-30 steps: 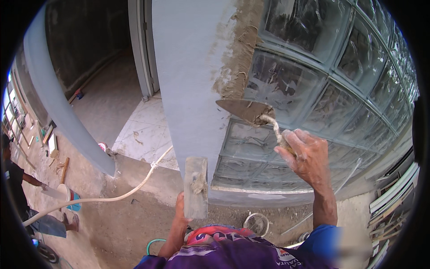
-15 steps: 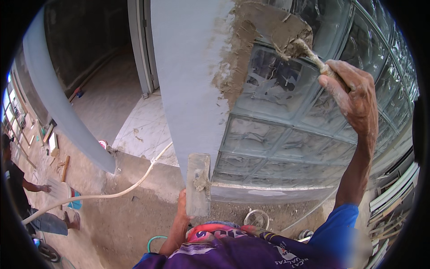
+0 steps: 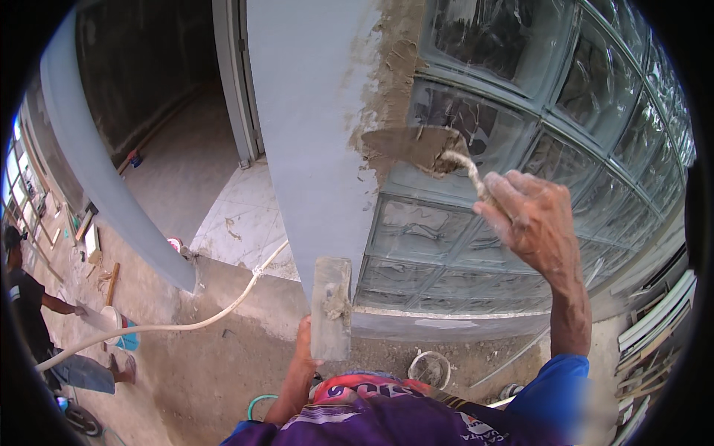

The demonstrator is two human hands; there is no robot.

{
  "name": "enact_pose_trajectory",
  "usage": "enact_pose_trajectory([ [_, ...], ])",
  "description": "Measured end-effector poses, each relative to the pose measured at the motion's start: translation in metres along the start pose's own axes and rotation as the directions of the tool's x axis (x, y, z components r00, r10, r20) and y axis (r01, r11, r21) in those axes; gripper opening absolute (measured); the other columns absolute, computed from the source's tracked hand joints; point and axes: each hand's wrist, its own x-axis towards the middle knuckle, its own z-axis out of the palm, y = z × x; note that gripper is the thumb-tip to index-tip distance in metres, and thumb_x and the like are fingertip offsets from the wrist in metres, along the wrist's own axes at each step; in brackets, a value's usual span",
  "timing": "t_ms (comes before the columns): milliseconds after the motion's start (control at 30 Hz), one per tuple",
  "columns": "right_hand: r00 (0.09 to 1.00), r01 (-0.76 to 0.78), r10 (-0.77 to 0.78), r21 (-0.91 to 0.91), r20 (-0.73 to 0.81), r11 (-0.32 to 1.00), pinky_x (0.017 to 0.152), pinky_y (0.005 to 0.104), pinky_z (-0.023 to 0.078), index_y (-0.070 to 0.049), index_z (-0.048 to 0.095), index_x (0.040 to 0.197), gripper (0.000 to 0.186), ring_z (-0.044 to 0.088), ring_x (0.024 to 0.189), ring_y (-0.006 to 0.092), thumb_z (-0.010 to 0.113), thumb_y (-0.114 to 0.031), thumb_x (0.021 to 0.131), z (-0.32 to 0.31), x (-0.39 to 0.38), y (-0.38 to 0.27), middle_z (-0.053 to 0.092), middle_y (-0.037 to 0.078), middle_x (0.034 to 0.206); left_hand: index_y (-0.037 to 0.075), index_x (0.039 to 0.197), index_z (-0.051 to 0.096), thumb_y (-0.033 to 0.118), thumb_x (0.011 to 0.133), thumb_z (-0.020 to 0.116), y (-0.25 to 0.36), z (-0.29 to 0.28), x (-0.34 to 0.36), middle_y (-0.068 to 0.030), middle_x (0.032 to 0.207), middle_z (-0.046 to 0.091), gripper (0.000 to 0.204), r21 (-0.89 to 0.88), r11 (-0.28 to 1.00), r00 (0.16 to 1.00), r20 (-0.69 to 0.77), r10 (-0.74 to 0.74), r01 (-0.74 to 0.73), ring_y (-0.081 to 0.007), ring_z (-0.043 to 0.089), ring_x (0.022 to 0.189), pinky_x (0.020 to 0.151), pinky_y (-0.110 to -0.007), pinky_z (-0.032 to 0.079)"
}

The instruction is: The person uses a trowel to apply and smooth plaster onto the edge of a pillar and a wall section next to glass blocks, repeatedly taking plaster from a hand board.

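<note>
My right hand (image 3: 529,219) is closed round the handle of a trowel (image 3: 416,147). The trowel's mortar-smeared blade lies over the strip of wet mortar (image 3: 396,70), its tip pointing left. That strip runs down the edge of the pale blue-grey wall (image 3: 312,134), where the wall meets the glass blocks (image 3: 476,44). Low in front of my body, my left hand (image 3: 303,346) grips a flat rectangular plastering float (image 3: 331,327). A small lump of mortar rests on the float's upper face. Most of the left fingers are hidden beneath it.
A pale hose (image 3: 156,328) crosses from lower left to the doorway's tiled floor (image 3: 242,219). Below the glass wall stands a round bucket (image 3: 430,369). At far left another person (image 3: 41,312) bends beside a bucket (image 3: 128,334). Long strips (image 3: 658,316) are stacked at right.
My right hand has brought the trowel down and to the left, from the upper glass blocks to the lower part of the mortar strip. The left hand and float have hardly moved.
</note>
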Motion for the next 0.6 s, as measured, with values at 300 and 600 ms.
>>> enact_pose_trajectory([
  [300, 0.907, 0.012, -0.109, -0.235, -0.407, 0.972, 0.066, 0.0345, 0.049, -0.004, 0.066, 0.098, 0.033, 0.062, 0.068, 0.0219, 0.066, -0.034, 0.083, -0.064, 0.068, 0.067, 0.066, 0.011, 0.082, 0.001, 0.104, 0.059, 0.027, 0.084, 0.06, -0.002, -0.001, -0.006, -0.009, 0.085, 0.065, 0.033, -0.041, 0.998, 0.998, 0.038, 0.056, -0.054, -0.0172, 0.065, 0.069, 0.058, -0.031, 0.054],
  [600, 0.993, 0.07, -0.035, 0.333, -0.109, 0.94, 0.055, 0.0358, 0.043, -0.004, 0.06, 0.093, 0.027, 0.056, 0.058, 0.0238, 0.069, -0.024, 0.077, -0.026, -0.004, 0.0, 0.055, 0.01, 0.068, 0.001, 0.106, 0.057, 0.028, 0.086, 0.058, 0.011, 0.019, -0.003, -0.0089, 0.088, 0.064, 0.033, -0.115, 0.977, 0.98, 0.07, 0.188, -0.179, -0.0171, 0.065, 0.071, 0.061, -0.031, 0.055],
])
